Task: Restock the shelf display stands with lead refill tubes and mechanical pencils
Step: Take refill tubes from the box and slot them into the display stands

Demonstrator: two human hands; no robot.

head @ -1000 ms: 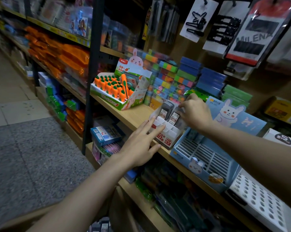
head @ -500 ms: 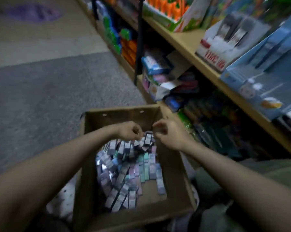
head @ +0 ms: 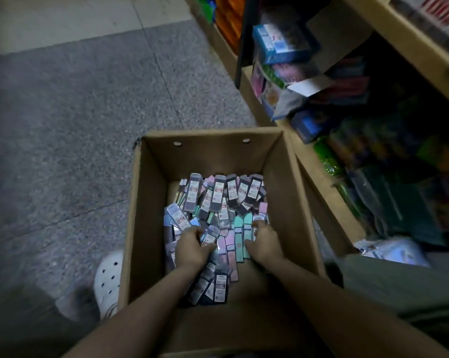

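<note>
An open cardboard box stands on the floor below me, holding a heap of lead refill tubes in dark, pink, blue and mint packs. Both my hands are down inside it. My left hand curls round a clear-capped refill tube in the pile. My right hand lies on the mint tubes at the right side, fingers bent into the heap; what it holds is hidden.
Wooden shelves with packed stationery rise at the right, close to the box's right wall. Grey speckled floor spreads to the left. A white perforated clog sits against the box's left wall.
The view swung from the shelf stands down to the box. Both hands dropped from the box's far rim deeper into the tube pile, and the left hand closed round a tube.
</note>
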